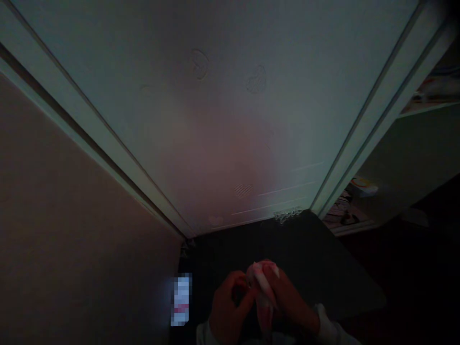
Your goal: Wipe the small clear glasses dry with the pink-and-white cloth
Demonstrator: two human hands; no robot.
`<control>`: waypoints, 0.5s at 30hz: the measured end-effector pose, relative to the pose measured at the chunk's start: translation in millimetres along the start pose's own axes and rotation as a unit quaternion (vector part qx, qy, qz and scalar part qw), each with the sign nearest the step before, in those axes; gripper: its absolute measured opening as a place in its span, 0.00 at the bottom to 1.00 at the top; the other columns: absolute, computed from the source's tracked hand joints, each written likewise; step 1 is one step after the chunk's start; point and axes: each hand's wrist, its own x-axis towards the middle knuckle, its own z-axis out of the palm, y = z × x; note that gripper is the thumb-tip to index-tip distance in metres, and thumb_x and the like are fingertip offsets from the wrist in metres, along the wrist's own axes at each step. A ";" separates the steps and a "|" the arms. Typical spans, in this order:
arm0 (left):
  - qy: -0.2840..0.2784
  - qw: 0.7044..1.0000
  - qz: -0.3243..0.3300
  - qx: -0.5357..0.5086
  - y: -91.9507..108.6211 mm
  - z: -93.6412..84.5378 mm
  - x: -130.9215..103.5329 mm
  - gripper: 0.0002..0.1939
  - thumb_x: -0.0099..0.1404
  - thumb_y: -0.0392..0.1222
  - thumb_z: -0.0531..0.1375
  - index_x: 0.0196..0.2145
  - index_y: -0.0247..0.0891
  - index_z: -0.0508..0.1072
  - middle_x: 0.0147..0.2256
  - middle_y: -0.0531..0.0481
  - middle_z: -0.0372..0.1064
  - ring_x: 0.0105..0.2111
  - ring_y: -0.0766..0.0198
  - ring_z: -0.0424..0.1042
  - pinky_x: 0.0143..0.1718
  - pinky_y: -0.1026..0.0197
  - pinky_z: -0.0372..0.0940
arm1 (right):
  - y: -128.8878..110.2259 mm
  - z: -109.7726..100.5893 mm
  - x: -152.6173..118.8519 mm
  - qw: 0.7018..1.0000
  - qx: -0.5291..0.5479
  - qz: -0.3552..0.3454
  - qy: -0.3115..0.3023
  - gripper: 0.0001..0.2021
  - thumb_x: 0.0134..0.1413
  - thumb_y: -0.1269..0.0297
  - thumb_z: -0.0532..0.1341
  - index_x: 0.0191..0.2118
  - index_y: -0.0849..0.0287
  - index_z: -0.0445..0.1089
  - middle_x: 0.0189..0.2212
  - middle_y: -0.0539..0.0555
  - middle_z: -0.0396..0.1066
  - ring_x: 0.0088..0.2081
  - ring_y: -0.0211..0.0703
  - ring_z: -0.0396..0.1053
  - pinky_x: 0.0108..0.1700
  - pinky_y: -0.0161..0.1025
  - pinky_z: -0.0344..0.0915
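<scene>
Low in the head view both hands meet around a crumpled piece of soft, pinkish-white cloth (265, 286), whose narrow end hangs down between them. My right hand (293, 297) is closed on it, with the thumb lying over the top. My left hand (230, 306) is curled at the cloth's left side, thumb and fingertips pinched against its edge. Dim light hides the fine detail, so I cannot tell what kind of cloth item it is.
A pale door-like panel (230, 120) with faint heart marks stands ahead, and a wall (72, 206) is on the left. Below lies a dark flat surface (323, 268). A bright pixelated rectangle (181, 299) glows at lower left. Shelving (413, 148) with items stands at right.
</scene>
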 end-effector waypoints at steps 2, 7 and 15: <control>-0.003 1.000 0.005 -0.002 -4.5 1.9 0.7 0.09 0.56 0.43 0.60 0.35 0.38 0.72 0.29 0.49 0.73 0.30 0.61 0.71 0.32 0.62 0.65 | 2.8 0.0 1.8 1.000 0.000 0.010 0.001 0.26 0.51 0.39 0.52 0.33 0.60 0.72 0.31 0.56 0.73 0.37 0.50 0.70 0.39 0.43 0.66; 0.012 1.000 0.012 0.026 -15.0 5.5 7.1 0.09 0.54 0.43 0.61 0.34 0.39 0.72 0.29 0.50 0.73 0.30 0.61 0.70 0.33 0.63 0.64 | 13.0 -4.3 11.1 0.999 0.013 0.050 0.012 0.26 0.50 0.39 0.53 0.36 0.60 0.72 0.33 0.58 0.74 0.37 0.51 0.71 0.40 0.44 0.67; -0.007 1.000 0.024 0.013 -17.5 7.5 23.3 0.10 0.55 0.42 0.61 0.36 0.38 0.72 0.31 0.49 0.73 0.32 0.60 0.70 0.35 0.62 0.64 | 3.7 -12.0 26.7 0.999 -0.033 0.029 -0.006 0.27 0.50 0.38 0.52 0.34 0.59 0.74 0.30 0.57 0.74 0.34 0.51 0.71 0.36 0.42 0.68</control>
